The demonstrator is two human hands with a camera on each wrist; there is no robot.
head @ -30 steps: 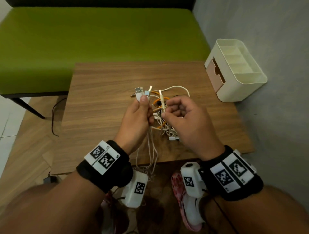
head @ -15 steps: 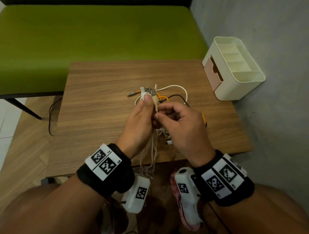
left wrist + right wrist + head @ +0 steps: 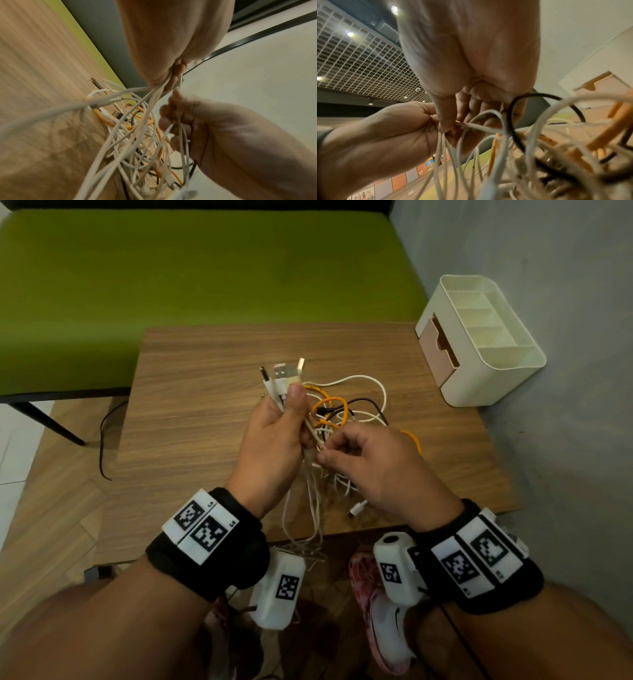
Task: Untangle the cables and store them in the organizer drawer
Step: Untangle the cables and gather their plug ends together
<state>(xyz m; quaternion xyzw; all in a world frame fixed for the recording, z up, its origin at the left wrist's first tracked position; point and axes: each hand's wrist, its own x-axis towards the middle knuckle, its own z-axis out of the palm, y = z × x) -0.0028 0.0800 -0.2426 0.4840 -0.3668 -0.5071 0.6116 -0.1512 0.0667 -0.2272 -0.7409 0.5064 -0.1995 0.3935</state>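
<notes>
A tangle of white, orange and black cables (image 3: 346, 419) lies mid-table and hangs off the near edge. My left hand (image 3: 274, 436) grips a bunch of white cables (image 3: 154, 94), their USB plugs (image 3: 284, 373) sticking up above my thumb. Just to its right, my right hand (image 3: 370, 460) pinches one thin white cable (image 3: 471, 125) between thumb and forefinger, close against the left fist. The cream organizer (image 3: 479, 344) with its tan drawer (image 3: 440, 347) stands at the table's far right corner, drawer front facing the tangle.
The wooden table (image 3: 205, 405) backs onto a green bench (image 3: 171, 268). A grey wall (image 3: 565, 302) runs along the right. A black cord (image 3: 102, 440) hangs at the table's left edge. My feet in pink and white shoes (image 3: 383, 628) are under the near edge.
My left hand has lifted the gripped plug ends a little. My right hand slid down from the plug of the beige cable and now pinches the cable lower, beside the left fist.
</notes>
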